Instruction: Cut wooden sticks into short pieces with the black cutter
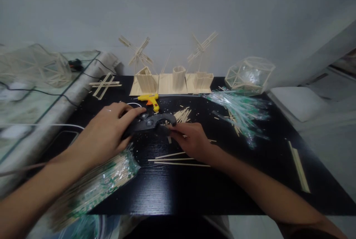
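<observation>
My left hand is wrapped around the handles of a black cutter, its curved jaws pointing right. My right hand is closed in a pinch beside the jaws, on thin wooden sticks whose ends show beyond the hand. The tips at the jaws are partly hidden by the fingers. Just behind lies a pile of short cut stick pieces. Several long wooden sticks lie on the black table below my right hand.
A yellow glue gun lies behind the cutter. Stick-built models on wooden bases stand at the back. Plastic wrappers lie at right, near a stick frame. A bag of sticks is at front left, loose sticks at right.
</observation>
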Demonstrator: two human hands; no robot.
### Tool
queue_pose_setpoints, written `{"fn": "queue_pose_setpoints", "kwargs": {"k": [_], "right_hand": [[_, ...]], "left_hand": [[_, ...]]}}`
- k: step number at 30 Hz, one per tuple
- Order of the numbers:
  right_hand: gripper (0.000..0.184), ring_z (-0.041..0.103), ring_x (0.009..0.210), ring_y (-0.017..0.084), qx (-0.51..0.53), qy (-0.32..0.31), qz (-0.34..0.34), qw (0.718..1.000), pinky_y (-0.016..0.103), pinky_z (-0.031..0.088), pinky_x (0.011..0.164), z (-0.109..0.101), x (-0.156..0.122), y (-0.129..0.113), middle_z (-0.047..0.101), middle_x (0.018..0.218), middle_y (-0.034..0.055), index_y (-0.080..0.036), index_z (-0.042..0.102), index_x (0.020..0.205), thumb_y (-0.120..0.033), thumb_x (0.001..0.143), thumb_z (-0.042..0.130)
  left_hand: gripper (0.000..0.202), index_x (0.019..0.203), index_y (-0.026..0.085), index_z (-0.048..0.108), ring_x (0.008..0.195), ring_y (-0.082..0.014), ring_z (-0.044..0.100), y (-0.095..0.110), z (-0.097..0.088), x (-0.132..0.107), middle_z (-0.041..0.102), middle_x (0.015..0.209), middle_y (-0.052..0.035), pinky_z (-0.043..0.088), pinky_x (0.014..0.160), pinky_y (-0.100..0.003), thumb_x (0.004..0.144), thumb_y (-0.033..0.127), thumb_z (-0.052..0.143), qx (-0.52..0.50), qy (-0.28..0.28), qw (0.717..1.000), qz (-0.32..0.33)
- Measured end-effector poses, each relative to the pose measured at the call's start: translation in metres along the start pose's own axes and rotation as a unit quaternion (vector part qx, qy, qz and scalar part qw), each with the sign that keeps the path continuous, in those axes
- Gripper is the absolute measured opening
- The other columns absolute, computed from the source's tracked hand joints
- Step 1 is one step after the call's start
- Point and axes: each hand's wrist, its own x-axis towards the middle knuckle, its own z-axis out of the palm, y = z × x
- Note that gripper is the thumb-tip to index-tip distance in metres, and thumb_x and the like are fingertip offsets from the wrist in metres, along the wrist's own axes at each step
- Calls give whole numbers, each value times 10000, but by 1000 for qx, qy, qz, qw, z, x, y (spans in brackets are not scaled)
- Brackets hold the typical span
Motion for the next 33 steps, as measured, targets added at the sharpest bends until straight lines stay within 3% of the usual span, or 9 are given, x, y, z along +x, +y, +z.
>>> {"fn": "queue_pose_setpoints", "kwargs": {"k": [7, 12, 23, 33], "right_hand": [[239, 550, 536, 90, -24, 4, -9, 1000, 211, 412, 574, 2, -3, 5, 679, 678, -1, -153, 746, 949, -265, 1025, 549], [255, 524, 526, 87, -29, 3, -16, 999, 219, 404, 570, 2, -3, 8, 663, 661, -8, -155, 737, 913, -279, 1029, 546], [314, 519, 520, 106, -47, -16, 7, 999, 239, 405, 565, 2, -3, 7, 624, 612, 1, -165, 705, 770, -286, 1014, 548], [224, 521, 507, 96, -45, -9, 20, 999, 217, 394, 557, 3, -3, 6, 639, 600, -9, -158, 745, 797, -259, 965, 636]], "left_hand": [[509, 1343, 185, 609, 925, -310, 592, 1, -1, 10, 616, 1042, -140, 526, 808, -457, 839, 242, 571, 74, -9, 996, 51], [460, 1259, 192, 634, 934, -299, 607, -4, -3, 11, 620, 1063, -133, 525, 836, -440, 800, 215, 599, 61, -26, 996, 66], [336, 1071, 245, 664, 840, -309, 650, -10, 2, 14, 671, 945, -112, 512, 818, -459, 761, 252, 535, 14, -57, 998, 4], [292, 1064, 287, 666, 763, -300, 684, -10, 3, 17, 714, 896, -69, 481, 652, -382, 783, 322, 596, 44, -86, 995, -24]]}}
